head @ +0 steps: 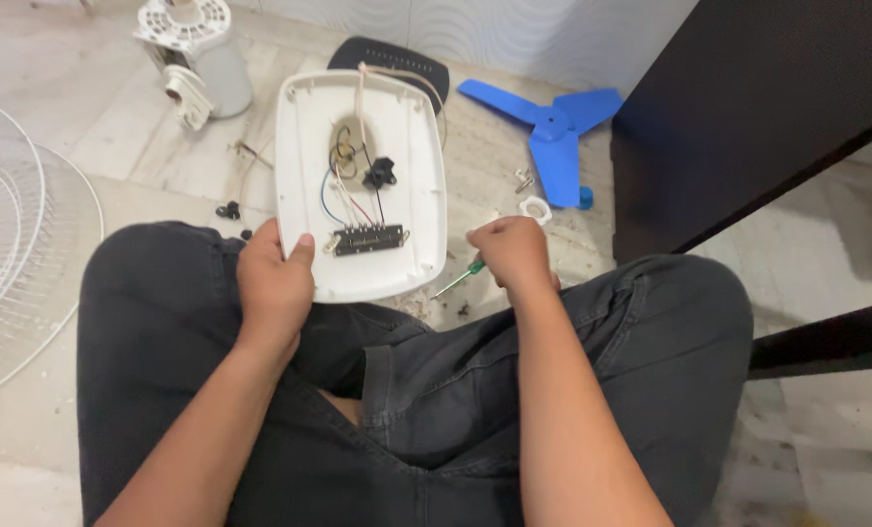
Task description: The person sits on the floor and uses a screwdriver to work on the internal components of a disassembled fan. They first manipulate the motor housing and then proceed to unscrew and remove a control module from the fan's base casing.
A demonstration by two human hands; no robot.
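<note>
My left hand (275, 268) grips the near left edge of a white plastic fan base cover (416, 195), which lies open side up and tilted over my lap. Inside it sit a black switch block (367, 238), coloured wires (343, 195) and a small black part (379, 173). My right hand (510, 252) is closed around a green-handled screwdriver (463, 275), whose shaft points left toward the cover's near right edge. I sit cross-legged on the floor in dark trousers (455, 390).
A blue three-blade fan propeller (553, 127) lies on the floor at the back right, a white nut (534, 208) near it. A white fan motor (202, 59) stands back left, wire grilles (16, 234) on the left. Dark furniture (748, 117) rises on the right.
</note>
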